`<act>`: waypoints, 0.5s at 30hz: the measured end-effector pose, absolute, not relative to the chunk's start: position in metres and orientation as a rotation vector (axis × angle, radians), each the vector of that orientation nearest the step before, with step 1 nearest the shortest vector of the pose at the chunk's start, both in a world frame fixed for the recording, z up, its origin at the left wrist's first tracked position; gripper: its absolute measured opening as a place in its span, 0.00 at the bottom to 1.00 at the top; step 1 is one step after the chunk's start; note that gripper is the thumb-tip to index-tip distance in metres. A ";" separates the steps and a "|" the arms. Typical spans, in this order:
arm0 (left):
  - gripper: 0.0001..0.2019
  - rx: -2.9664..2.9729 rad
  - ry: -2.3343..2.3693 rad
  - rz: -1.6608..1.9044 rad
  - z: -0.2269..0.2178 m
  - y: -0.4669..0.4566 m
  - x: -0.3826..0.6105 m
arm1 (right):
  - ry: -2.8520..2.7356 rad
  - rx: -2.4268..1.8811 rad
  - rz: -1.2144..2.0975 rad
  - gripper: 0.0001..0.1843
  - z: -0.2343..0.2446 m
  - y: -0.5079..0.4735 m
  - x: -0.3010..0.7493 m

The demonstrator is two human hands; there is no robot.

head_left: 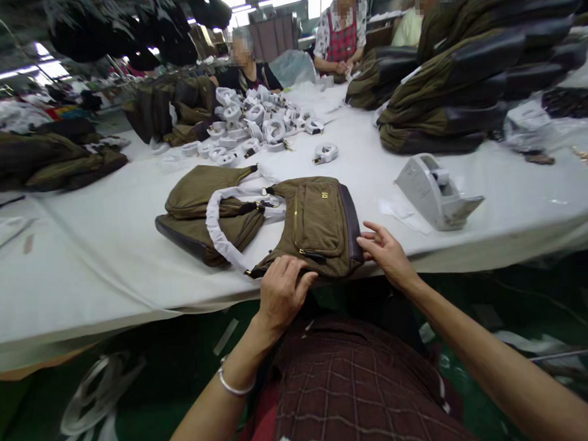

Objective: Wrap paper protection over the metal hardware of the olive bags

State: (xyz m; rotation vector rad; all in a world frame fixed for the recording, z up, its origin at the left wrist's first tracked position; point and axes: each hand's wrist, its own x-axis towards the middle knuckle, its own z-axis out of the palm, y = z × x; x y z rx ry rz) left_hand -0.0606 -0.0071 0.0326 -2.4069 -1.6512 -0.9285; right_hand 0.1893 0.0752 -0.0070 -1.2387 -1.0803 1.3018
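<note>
An olive corduroy handbag point(318, 223) with a dark bottom panel, gold zips and a small gold emblem lies flat near the table's front edge. Its shoulder strap point(219, 227) is wrapped in white material and loops to the left. My left hand point(284, 289) is closed over the bag's near edge, thumb pointing right. At the dark bottom panel, my right hand point(386, 252) touches the bag with its fingers stretched and apart. A second olive handbag point(200, 192) lies just left, partly beneath the first bag's strap.
A grey tape dispenser point(436, 191) stands to the right. White-wrapped coiled straps point(265, 121) are heaped further back. Olive bags are stacked high point(464, 89) at the right and piled point(42, 157) at the left. Several people are across the white table point(105, 255).
</note>
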 end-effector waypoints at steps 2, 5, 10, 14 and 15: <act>0.17 -2.316 -1.908 -0.810 0.032 0.002 -0.053 | -1.093 -1.216 1.250 0.34 -0.007 0.067 0.178; 0.20 -2.129 -2.222 -0.637 0.026 0.015 -0.050 | -1.116 -1.161 1.279 0.31 -0.004 0.048 0.158; 0.13 -2.005 -2.520 -0.608 0.015 0.016 -0.065 | -1.298 -1.143 1.302 0.25 -0.001 0.029 0.145; 0.07 -2.061 -2.568 -0.506 0.020 0.018 -0.074 | -1.597 -1.248 1.028 0.12 0.008 0.045 0.183; 0.07 -2.059 -2.583 -0.446 0.022 0.019 -0.075 | -1.673 -1.283 0.890 0.10 0.011 0.052 0.198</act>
